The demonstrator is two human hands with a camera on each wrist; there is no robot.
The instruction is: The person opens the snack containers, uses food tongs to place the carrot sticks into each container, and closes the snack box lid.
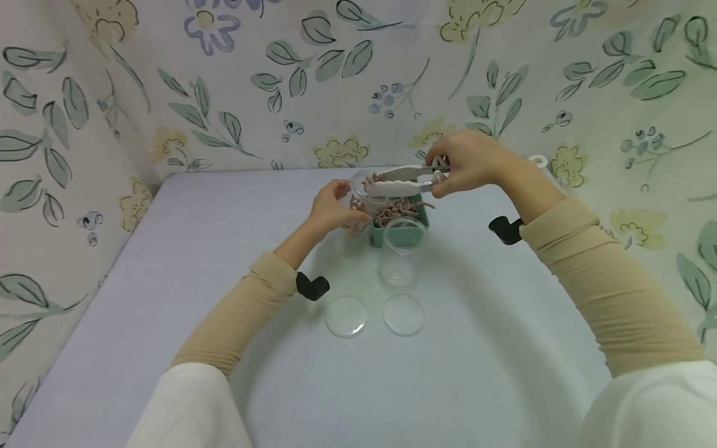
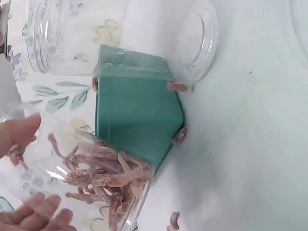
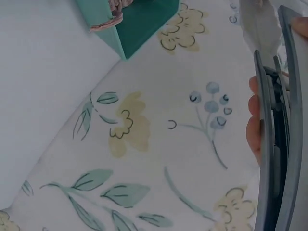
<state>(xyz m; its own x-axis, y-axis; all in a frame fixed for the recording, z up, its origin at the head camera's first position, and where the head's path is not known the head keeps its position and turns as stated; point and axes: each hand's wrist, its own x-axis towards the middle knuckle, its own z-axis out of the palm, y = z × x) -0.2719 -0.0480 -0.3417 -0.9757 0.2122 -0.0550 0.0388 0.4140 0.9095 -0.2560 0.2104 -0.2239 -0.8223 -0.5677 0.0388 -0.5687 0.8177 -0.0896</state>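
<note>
My left hand (image 1: 335, 210) grips a clear plastic jar (image 1: 363, 190) at the table's far side. The jar leans against or just beside the green box. Brown, wrinkled dried strips (image 2: 108, 180) lie in its lower part. My right hand (image 1: 469, 160) holds metal tongs (image 1: 406, 173) with white tips, which reach over the jar's mouth. Brown strips show at the tips; the head view does not settle whether they are pinched. More such strips (image 1: 398, 210) fill the green box (image 2: 134, 113) behind and beside the jar.
Another clear jar (image 1: 399, 272), open at the top, stands in front of the green box. Two round clear lids (image 1: 346, 316) lie nearer on the white table. A few loose strips (image 2: 179, 135) lie by the box. Floral cloth (image 1: 336, 81) hangs behind the table.
</note>
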